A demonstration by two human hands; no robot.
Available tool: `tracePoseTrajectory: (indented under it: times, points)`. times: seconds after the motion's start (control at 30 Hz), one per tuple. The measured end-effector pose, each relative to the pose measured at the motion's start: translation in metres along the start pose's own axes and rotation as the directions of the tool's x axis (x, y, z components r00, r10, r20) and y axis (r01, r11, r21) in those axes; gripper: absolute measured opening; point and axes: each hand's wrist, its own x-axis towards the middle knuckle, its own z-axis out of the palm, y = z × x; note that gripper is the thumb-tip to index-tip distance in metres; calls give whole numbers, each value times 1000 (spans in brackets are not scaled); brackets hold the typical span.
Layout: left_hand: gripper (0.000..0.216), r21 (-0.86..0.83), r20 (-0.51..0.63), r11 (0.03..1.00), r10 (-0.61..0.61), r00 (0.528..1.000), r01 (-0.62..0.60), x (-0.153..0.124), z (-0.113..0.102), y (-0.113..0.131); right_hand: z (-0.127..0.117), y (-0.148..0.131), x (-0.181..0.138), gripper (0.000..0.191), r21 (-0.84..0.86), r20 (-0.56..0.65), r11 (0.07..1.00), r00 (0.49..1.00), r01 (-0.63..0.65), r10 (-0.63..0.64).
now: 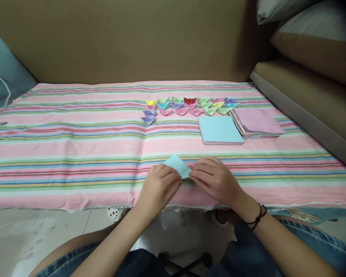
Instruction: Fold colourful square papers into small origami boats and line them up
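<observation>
Both hands meet on a light blue sheet of paper (177, 165) at the near edge of a striped cloth (75, 154). My left hand (159, 187) is closed, its fingers pinching the paper's left part. My right hand (215, 179) presses and pinches the paper's right edge with curled fingers; a black band circles that wrist. The paper is partly folded and one corner sticks up away from me. Most of its lower part is hidden under my fingers.
Farther back lie several small folded paper boats (190, 105) in mixed colours. A light blue paper stack (220, 130) and a pink-topped paper stack (258, 123) sit to their right. A brown cushion (311, 96) runs along the right; a brown wall (132, 38) stands behind.
</observation>
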Motion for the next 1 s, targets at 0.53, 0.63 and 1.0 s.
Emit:
tracePoseTrajectory:
  times: [0.53, 0.63, 1.0]
  points:
    - [20, -501, 284, 761, -305, 909, 412, 7, -7, 21, -16, -24, 11, 19, 483, 290, 773, 908, -411, 302]
    - [20, -486, 310, 773, -283, 907, 408, 7, -7, 20, -14, -24, 10, 17, 479, 293, 774, 907, -414, 304]
    - [23, -451, 303, 736, -406, 862, 505, 10, -31, 2, -32, -3, 5, 15, 411, 343, 727, 833, -549, 434]
